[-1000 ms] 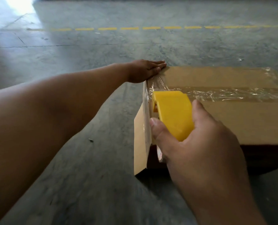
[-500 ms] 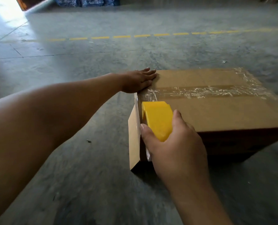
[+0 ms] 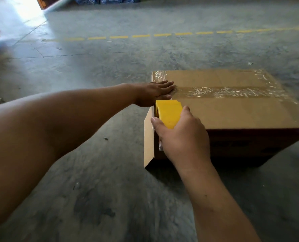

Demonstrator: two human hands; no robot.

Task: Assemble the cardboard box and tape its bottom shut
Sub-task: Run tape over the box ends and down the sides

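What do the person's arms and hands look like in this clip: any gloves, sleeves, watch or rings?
Both arms are bare along all that shows. The left hand and right hand wear no gloves, and no rings, watch or wristband show. A sliver of dark fabric at the frame's lower left edge may be a short sleeve; too little shows to tell. Fingernails are short and unpainted where visible.

One cardboard box (image 3: 232, 116), one yellow tape dispenser (image 3: 168, 113), two hands (image 3: 155, 93)

Left hand (image 3: 154, 94) flat, fingers straight, arm outstretched. Right hand (image 3: 181, 137) curled in grip, thumb leftward.
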